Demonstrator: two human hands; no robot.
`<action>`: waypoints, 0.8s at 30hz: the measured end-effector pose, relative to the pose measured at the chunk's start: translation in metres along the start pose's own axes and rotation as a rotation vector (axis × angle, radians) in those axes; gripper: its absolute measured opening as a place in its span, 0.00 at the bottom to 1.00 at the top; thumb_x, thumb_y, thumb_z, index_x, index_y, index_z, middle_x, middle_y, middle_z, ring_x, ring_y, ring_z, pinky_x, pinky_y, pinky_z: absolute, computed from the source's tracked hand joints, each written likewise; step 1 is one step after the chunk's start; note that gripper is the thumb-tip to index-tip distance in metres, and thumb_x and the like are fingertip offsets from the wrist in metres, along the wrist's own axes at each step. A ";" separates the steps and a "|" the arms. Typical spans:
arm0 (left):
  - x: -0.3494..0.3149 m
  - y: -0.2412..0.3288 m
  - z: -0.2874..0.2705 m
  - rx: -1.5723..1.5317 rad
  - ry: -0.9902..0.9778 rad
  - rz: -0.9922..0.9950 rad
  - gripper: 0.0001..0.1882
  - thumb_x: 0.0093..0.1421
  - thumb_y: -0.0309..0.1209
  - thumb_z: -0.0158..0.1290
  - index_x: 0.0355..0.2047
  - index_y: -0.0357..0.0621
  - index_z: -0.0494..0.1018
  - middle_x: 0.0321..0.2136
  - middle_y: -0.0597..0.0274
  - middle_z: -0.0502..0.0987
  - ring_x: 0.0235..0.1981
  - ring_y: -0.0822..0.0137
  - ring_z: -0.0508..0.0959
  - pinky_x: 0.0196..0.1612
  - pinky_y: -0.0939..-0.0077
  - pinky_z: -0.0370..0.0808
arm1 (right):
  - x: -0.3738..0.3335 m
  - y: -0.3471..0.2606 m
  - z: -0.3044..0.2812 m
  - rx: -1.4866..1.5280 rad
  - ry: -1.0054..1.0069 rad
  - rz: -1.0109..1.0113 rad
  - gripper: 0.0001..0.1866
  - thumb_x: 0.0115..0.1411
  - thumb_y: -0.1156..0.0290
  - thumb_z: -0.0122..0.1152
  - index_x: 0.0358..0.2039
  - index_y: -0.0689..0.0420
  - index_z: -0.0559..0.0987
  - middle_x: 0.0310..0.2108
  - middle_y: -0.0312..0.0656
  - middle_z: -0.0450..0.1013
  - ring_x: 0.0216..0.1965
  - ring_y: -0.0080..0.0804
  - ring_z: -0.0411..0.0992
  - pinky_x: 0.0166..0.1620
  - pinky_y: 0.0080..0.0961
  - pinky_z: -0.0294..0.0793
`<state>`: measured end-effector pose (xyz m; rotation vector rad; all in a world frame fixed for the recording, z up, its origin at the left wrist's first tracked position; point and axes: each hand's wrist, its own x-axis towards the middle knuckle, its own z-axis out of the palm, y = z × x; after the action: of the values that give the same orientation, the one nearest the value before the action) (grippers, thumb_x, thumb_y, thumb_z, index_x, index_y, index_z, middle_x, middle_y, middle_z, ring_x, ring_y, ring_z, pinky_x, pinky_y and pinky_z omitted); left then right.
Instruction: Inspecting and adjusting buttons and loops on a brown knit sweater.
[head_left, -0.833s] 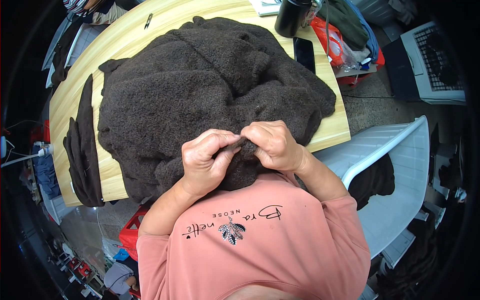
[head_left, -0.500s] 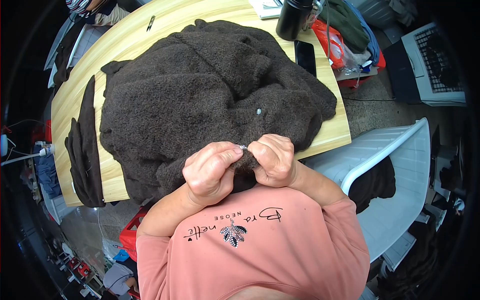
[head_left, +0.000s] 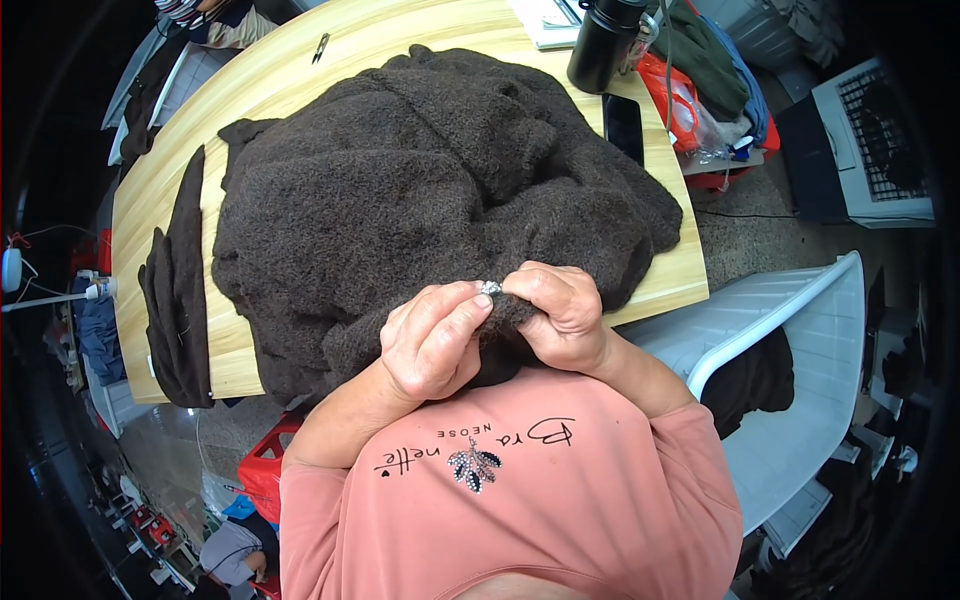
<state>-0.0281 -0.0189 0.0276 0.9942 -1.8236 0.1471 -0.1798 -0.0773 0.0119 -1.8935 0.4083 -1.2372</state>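
Note:
A dark brown fuzzy knit garment lies heaped over the table, its near edge drawn up towards my body. My left hand is closed, thumb and forefinger pinching the garment's edge beside a small shiny silvery button. Close on the other side of the button, my right hand is also closed, its fingers gripping a fold of the same garment. The button shows in the narrow gap between my two hands. My fingertips partly cover the cloth there, and the undersides of both hands are hidden.
On the wooden table are small thread snips, a black bottle, a phone and dark folded cloth strips. A large white bin with dark cloth stands at right. A red stool is at lower left.
The silvery button between my hands now shows more fully, and my right fingers have shifted on the fold. A second shiny button farther up the garment is no longer visible. The view has shifted slightly.

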 end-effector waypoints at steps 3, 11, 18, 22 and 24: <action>-0.001 -0.001 0.003 -0.034 0.000 -0.007 0.14 0.37 0.12 0.50 0.29 0.28 0.72 0.24 0.46 0.74 0.19 0.59 0.76 0.20 0.75 0.76 | -0.003 -0.001 -0.001 -0.001 -0.030 0.036 0.09 0.38 0.85 0.56 0.24 0.62 0.72 0.17 0.43 0.66 0.16 0.38 0.67 0.20 0.28 0.65; -0.001 0.001 0.000 0.118 -0.077 0.010 0.15 0.38 0.12 0.50 0.30 0.28 0.72 0.23 0.48 0.74 0.19 0.60 0.76 0.19 0.75 0.75 | 0.002 0.011 0.012 -0.293 0.072 -0.120 0.07 0.40 0.82 0.57 0.23 0.62 0.71 0.15 0.43 0.65 0.14 0.38 0.66 0.18 0.29 0.64; 0.001 0.003 0.002 -0.035 -0.019 -0.329 0.16 0.37 0.12 0.51 0.31 0.33 0.72 0.23 0.53 0.75 0.21 0.60 0.77 0.24 0.76 0.75 | 0.005 0.015 0.010 -0.408 0.142 -0.338 0.16 0.35 0.80 0.55 0.30 0.65 0.71 0.16 0.39 0.61 0.14 0.33 0.62 0.18 0.27 0.61; 0.004 0.001 0.002 -0.126 -0.092 -0.434 0.13 0.38 0.13 0.50 0.27 0.35 0.73 0.21 0.53 0.74 0.19 0.61 0.76 0.22 0.75 0.73 | -0.003 0.009 -0.001 -0.339 0.006 -0.357 0.16 0.39 0.80 0.60 0.32 0.67 0.72 0.21 0.45 0.69 0.17 0.39 0.67 0.21 0.29 0.68; 0.004 -0.002 0.001 -0.146 -0.094 -0.485 0.11 0.39 0.14 0.50 0.26 0.36 0.73 0.20 0.54 0.74 0.20 0.60 0.76 0.22 0.73 0.72 | -0.003 0.012 -0.007 -0.381 0.013 -0.278 0.16 0.38 0.81 0.59 0.32 0.66 0.72 0.21 0.45 0.69 0.18 0.39 0.68 0.21 0.29 0.68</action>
<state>-0.0282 -0.0232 0.0298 1.3216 -1.5978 -0.3297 -0.1853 -0.0860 0.0017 -2.3288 0.4207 -1.4295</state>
